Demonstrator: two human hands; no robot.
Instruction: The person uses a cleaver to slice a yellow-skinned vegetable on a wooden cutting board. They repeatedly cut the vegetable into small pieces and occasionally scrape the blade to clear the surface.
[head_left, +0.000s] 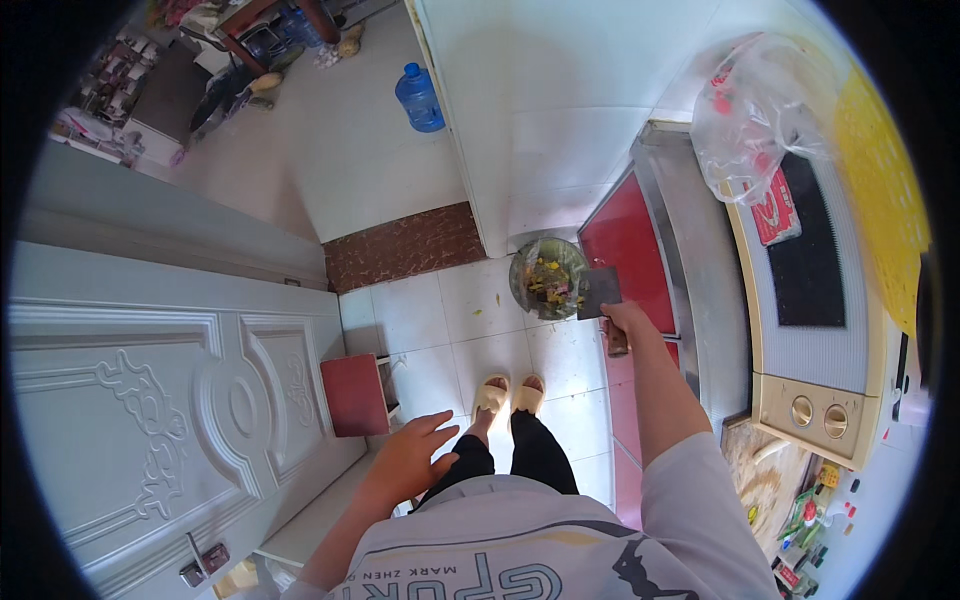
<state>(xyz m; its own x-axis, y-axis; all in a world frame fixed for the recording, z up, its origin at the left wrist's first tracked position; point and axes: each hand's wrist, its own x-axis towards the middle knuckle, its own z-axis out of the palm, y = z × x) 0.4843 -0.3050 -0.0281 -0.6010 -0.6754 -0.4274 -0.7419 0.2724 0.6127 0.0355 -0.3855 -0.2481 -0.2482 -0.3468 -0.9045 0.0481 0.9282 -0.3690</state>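
My right hand (630, 322) is closed around the wooden handle of a Chinese cleaver (598, 292). The dark, broad blade is held over the right rim of a round trash bin (517, 289) on the floor. Yellow and brown food scraps (549, 281) lie in the bin, which has a clear plastic liner. A small yellowish bit shows by the blade's left edge. My left hand (415, 452) hangs before my body with its fingers apart, holding nothing. Below it and to the left is a small red-topped stool (355, 395).
A cream microwave (806, 300) stands on the counter at right, with a clear plastic bag (757, 112) on it. Red cabinet doors (634, 247) are below. A white panelled door (187, 397) stands at left. Beyond the brown threshold (405, 244) is a blue water jug (420, 99).
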